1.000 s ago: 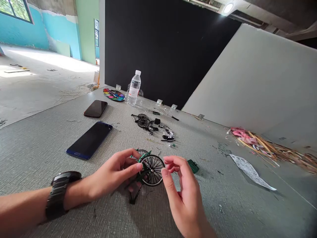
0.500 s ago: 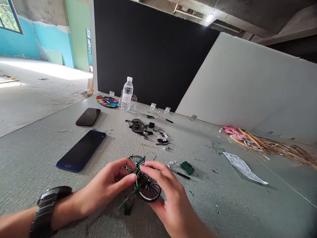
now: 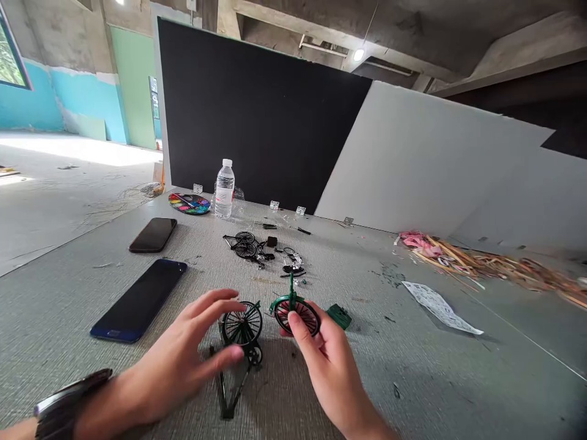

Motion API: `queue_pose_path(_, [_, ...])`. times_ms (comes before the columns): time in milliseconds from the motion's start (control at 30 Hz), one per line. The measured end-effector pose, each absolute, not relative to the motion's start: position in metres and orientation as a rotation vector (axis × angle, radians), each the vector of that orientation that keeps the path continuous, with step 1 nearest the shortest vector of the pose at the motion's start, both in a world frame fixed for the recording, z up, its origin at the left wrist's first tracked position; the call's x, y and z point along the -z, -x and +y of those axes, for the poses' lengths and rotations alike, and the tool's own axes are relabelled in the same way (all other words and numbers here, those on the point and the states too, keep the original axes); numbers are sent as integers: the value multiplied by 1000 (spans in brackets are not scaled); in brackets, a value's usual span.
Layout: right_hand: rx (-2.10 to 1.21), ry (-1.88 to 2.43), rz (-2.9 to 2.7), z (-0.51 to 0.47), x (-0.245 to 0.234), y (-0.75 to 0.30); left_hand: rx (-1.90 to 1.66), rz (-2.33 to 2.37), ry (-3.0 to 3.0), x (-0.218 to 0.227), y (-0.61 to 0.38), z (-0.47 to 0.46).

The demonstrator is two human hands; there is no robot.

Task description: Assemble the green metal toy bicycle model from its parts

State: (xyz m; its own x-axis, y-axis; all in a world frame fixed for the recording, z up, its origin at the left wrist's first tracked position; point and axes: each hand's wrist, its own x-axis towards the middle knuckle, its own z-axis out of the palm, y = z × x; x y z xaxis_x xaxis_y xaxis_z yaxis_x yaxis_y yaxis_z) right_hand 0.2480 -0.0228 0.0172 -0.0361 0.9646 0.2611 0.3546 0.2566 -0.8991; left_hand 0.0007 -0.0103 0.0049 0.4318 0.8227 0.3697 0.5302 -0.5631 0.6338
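Observation:
My right hand (image 3: 328,360) pinches a small model bicycle wheel (image 3: 308,313) between thumb and fingers. A green fork and mudguard (image 3: 291,293) are attached to that wheel, and the stem points up. To its left, a dark model bicycle frame (image 3: 228,400) with a spoked wheel (image 3: 250,324) rests on the table. My left hand (image 3: 178,345), a black watch on its wrist, is open around the left side of this wheel, thumb and fingers apart. Just beyond my right hand lies a green basket-like piece (image 3: 339,316), partly hidden.
Ahead are a black model bicycle (image 3: 245,245) and small loose parts (image 3: 293,260). Two phones (image 3: 140,300) lie left, with a paint palette (image 3: 189,204) and a water bottle (image 3: 224,190) behind. A printed sheet (image 3: 440,307) and wood strips (image 3: 468,260) are on the right.
The hands have moved apart. My right hand now holds the wheel with the green fork away from the frame, and my left hand has let go, its fingers opened. The camera view has tilted up slightly.

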Motion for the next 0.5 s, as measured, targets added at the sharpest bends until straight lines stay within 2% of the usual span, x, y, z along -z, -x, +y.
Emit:
queue_pose_path(100, [-854,1240,-1539,-24,-19,-248,-591,899,-2514,-3,6,-5])
queue_pose_path(200, [-852,1208,-1513,-25,-20,-248,-419,835,-2572,1,10,-2])
queue_pose_path(300, [-861,1193,-1512,-25,-21,-248,-432,881,-2582,1,10,-2])
queue_pose_path(500, [-876,1237,-1509,-27,-23,-250,-691,887,-2546,-5,6,-5])
